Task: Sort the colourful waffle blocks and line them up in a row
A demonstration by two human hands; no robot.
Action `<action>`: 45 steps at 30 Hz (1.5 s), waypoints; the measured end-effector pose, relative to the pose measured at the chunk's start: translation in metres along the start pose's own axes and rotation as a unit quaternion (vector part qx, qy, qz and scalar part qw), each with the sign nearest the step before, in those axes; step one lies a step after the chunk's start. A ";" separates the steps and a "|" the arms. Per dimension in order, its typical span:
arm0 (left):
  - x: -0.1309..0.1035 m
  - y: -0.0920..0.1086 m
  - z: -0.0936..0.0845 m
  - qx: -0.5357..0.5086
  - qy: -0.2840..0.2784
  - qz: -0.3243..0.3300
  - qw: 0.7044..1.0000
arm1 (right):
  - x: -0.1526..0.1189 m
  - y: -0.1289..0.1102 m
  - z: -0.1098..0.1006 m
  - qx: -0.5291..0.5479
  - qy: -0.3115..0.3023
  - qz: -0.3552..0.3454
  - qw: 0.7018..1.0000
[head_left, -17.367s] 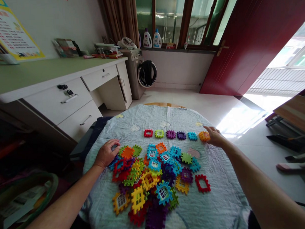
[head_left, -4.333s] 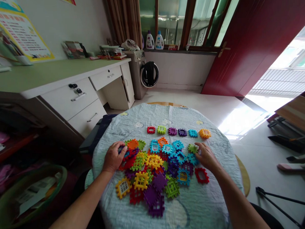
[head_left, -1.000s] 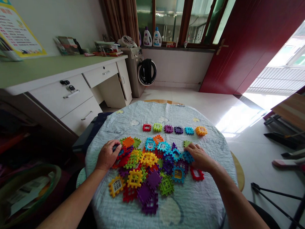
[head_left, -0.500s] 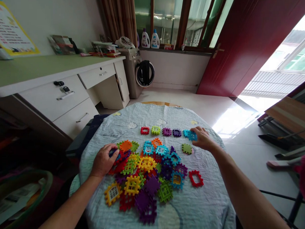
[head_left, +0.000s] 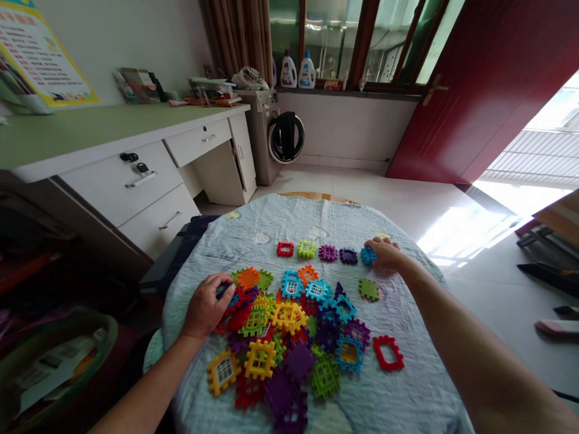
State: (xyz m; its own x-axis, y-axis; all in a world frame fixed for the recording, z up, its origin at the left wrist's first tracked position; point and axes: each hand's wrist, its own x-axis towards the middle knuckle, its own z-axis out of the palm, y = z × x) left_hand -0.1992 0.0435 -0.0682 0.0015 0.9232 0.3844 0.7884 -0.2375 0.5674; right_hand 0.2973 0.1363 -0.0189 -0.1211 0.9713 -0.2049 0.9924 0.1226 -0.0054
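Observation:
My left hand is closed around a dark blue interlocking block at the left edge of a mixed pile. My right hand has its fingers on a light blue interlocking block at the right end of a row. That row also holds a red frame block, a lime green block, a purple block and a dark purple block. The pile includes a yellow block and a purple square.
A blue patterned cloth covers the round table. A green block and a red frame lie right of the pile. Beyond the table are a desk, a washing machine and a red door.
My right hand has brought its light blue block to the row's end, where two blue blocks showed apart and one shows now. The left hand stays by the pile; the view has shifted slightly.

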 end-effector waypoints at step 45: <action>0.002 0.002 -0.001 -0.004 0.007 -0.005 1.000 | -0.164 -0.113 0.036 0.234 0.042 -0.138 0.961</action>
State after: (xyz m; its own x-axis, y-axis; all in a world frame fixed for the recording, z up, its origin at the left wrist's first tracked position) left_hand -0.1981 0.0444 -0.0660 -0.0141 0.9212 0.3888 0.7837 -0.2313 0.5765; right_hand 0.2062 -0.0445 -0.0199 -0.3638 0.9300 -0.0530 0.8198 0.2926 -0.4922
